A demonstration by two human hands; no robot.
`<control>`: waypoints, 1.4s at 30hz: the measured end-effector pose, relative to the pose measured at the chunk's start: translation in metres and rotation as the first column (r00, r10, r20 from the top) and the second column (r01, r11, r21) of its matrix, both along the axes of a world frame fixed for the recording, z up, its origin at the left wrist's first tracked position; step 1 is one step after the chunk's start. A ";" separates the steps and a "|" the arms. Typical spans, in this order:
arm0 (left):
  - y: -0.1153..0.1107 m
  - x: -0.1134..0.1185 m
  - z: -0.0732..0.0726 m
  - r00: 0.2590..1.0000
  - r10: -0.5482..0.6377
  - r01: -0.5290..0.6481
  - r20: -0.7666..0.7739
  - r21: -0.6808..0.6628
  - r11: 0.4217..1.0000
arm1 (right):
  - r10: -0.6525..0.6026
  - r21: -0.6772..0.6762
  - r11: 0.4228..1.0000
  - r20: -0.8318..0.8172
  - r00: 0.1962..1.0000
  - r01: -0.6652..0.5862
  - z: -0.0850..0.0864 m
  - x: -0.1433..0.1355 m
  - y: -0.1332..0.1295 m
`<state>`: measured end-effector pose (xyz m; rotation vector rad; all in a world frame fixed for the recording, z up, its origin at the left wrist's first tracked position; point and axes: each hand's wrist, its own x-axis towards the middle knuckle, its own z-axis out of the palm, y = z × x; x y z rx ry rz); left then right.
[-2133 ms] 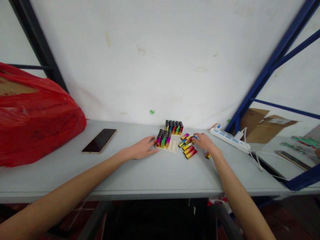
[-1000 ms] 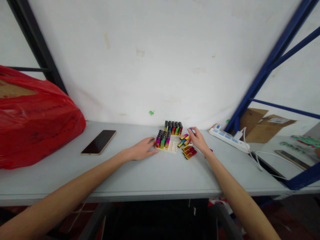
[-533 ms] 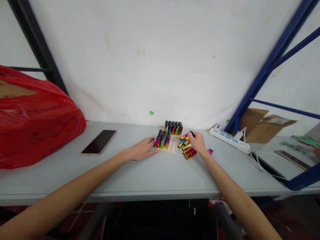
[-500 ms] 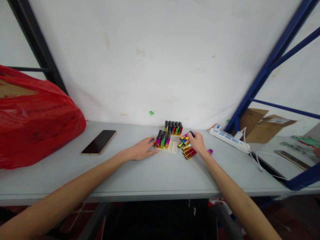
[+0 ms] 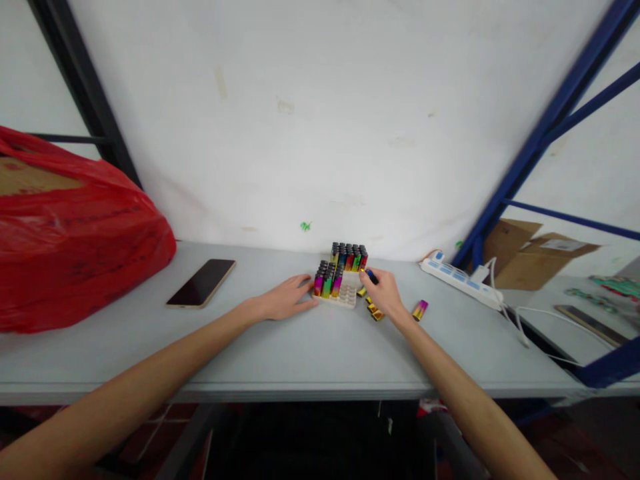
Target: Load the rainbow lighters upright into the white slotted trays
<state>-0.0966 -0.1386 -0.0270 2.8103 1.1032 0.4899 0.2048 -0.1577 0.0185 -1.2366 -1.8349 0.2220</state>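
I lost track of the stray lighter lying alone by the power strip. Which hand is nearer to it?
Right. The right hand is just left of the stray lighter; the left hand rests beyond the tray.

A pale grey table (image 5: 300, 347) spans the frame's lower half. On it: red bag (image 5: 75, 233) far left, phone (image 5: 201, 283) left of centre, lighter tray (image 5: 336, 288) centre, power strip (image 5: 460, 280) right.

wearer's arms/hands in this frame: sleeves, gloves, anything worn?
Both forearms are bare up to the frame edge, no sleeves in view. The left hand and right hand wear no gloves. No watch, bands or rings can be made out at this size. No markings visible.
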 end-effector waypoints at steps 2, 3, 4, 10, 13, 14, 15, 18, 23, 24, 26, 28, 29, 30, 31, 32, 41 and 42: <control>-0.001 0.000 0.001 1.000 0.004 -0.004 -0.005 0.001 1.000 | -0.005 0.006 1.000 -0.024 1.000 0.005 -0.001 0.001 0.001; -0.001 0.000 0.002 1.000 0.006 -0.006 -0.011 -0.002 1.000 | -0.007 0.012 1.000 -0.036 0.999 0.007 -0.002 0.002 0.001; -0.001 0.001 0.002 1.000 0.005 -0.005 -0.018 -0.006 1.000 | -0.007 0.017 1.000 -0.047 0.999 0.008 -0.002 0.003 0.001; -0.002 0.001 0.002 1.000 -0.012 0.012 -0.004 0.006 1.000 | 0.152 -0.079 0.985 -0.049 0.987 -0.155 0.004 0.002 -0.005; -0.001 0.000 0.001 1.000 -0.008 0.008 -0.001 0.006 1.000 | 0.215 0.013 0.976 0.070 0.974 -0.216 0.004 -0.002 -0.007; -0.001 0.000 0.000 1.000 -0.008 0.008 0.002 0.004 1.000 | 0.214 0.042 0.974 0.126 0.969 -0.221 0.003 -0.003 -0.007; -0.001 0.000 0.000 1.000 -0.007 0.007 0.006 0.004 1.000 | 0.216 0.045 0.973 0.175 0.961 -0.226 0.001 -0.005 -0.007; -0.002 0.000 0.000 1.000 -0.005 0.005 0.007 0.002 1.000 | 0.248 -0.031 0.968 0.239 0.939 -0.248 -0.006 -0.008 -0.005; -0.002 0.000 0.001 1.000 -0.011 0.011 -0.004 0.000 1.000 | 0.217 0.021 0.973 0.252 0.943 -0.229 -0.013 -0.010 0.001; -0.002 0.001 0.002 1.000 -0.011 0.011 -0.003 0.001 1.000 | 0.225 0.022 0.970 0.283 0.932 -0.241 -0.014 -0.011 0.002; -0.002 0.001 0.002 1.000 -0.006 0.006 -0.007 0.000 1.000 | 0.255 -0.010 0.963 0.367 0.895 -0.270 -0.016 -0.013 0.003; -0.002 0.001 0.001 1.000 -0.002 0.002 -0.010 0.005 1.000 | 0.260 -0.045 0.962 0.460 0.849 -0.270 -0.018 -0.016 0.005; -0.002 0.001 0.001 1.000 -0.003 0.003 -0.007 0.012 1.000 | 0.243 -0.050 0.966 0.505 0.828 -0.253 -0.018 -0.018 0.006; -0.002 0.001 0.001 1.000 -0.006 0.006 0.000 0.020 1.000 | 0.219 -0.047 0.972 0.548 0.808 -0.231 -0.019 -0.020 0.007; -0.002 0.000 0.001 1.000 -0.010 0.010 0.006 0.028 1.000 | 0.194 -0.039 0.977 0.585 0.788 -0.211 -0.019 -0.022 0.007; -0.002 0.000 0.001 1.000 -0.013 0.013 0.011 0.034 0.999 | 0.174 -0.029 0.980 0.612 0.772 -0.197 -0.019 -0.023 0.008; -0.003 0.000 0.004 0.999 0.006 -0.006 -0.044 -0.012 1.000 | 0.115 0.012 0.991 0.444 0.888 -0.134 -0.011 0.007 0.015; -0.003 0.000 0.004 0.999 0.004 -0.005 -0.040 -0.012 1.000 | 0.057 0.037 0.996 0.427 0.902 -0.080 -0.012 0.016 0.020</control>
